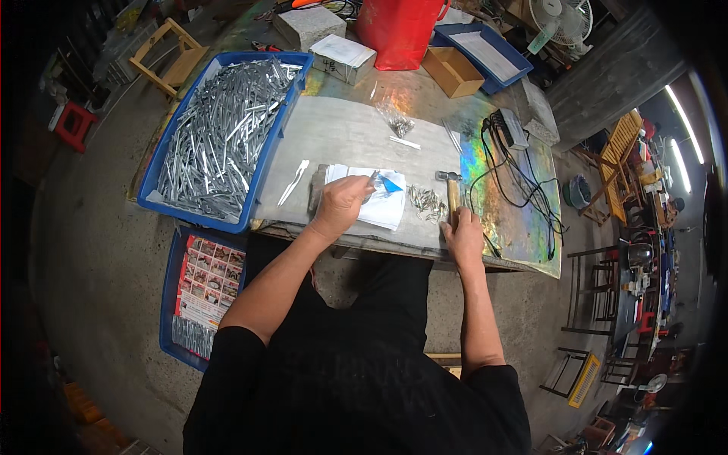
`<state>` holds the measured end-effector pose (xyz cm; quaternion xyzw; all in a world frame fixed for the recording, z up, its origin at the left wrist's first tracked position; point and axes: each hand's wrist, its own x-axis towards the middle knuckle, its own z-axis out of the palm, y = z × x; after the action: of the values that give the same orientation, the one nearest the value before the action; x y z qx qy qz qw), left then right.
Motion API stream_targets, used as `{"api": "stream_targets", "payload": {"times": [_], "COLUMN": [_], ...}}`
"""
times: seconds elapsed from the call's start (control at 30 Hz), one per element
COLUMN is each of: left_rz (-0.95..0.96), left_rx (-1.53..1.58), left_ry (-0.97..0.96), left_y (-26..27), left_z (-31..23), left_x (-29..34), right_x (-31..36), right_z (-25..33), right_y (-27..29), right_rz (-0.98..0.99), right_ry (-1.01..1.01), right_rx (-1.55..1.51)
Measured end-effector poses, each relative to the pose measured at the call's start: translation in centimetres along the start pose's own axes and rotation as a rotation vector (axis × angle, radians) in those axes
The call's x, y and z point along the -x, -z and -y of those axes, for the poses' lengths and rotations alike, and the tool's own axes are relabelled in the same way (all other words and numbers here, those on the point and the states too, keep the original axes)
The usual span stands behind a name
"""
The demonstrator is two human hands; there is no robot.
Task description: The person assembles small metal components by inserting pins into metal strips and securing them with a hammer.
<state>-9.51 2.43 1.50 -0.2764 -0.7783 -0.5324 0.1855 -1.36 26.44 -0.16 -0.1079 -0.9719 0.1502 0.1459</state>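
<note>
My right hand is closed round the wooden handle of a hammer, its metal head pointing away from me on the table. My left hand is closed in a pinch over a stack of white paper; a small greyish piece shows at the fingertips, too small to name. A blue patch shows on the paper beside those fingertips. Between the paper and the hammer lies a pile of small shiny metal pieces. Left of the paper lie slim silvery tweezer-like strips.
A blue tray heaped with slim metal pieces stands at the left. Beneath it is another blue tray. Farther back are a clear bag of small parts, a red bag and a cardboard box. Black cables trail at the right.
</note>
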Motion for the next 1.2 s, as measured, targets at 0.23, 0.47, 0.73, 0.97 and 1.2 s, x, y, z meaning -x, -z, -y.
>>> {"api": "stream_targets", "payload": {"times": [0.23, 0.47, 0.73, 0.97, 1.2], "left_rz": [0.01, 0.006, -0.043, -0.035, -0.13], "left_rx": [-0.011, -0.054, -0.001, -0.017, 0.047], "left_ry": [-0.048, -0.055, -0.079, -0.067, -0.106], "left_y": [-0.2, -0.2, -0.4, -0.2, -0.9], "left_z": [-0.1, 0.9, 0.8, 0.8, 0.8], "left_x": [-0.3, 0.4, 0.4, 0.4, -0.1], "right_x": [-1.6, -0.5, 0.1, -0.4, -0.7], "right_z": [-1.9, 6.3, 10.2, 14.1, 12.1], "right_y": [0.5, 8.1, 11.8, 18.7, 14.8], "right_rz": [0.027, 0.291, 0.233, -0.093, 0.018], "right_ry": [-0.206, -0.338, 0.335, 0.389, 0.506], "right_rx": [-0.267, -1.2, -0.581, -0.525, -0.305]}}
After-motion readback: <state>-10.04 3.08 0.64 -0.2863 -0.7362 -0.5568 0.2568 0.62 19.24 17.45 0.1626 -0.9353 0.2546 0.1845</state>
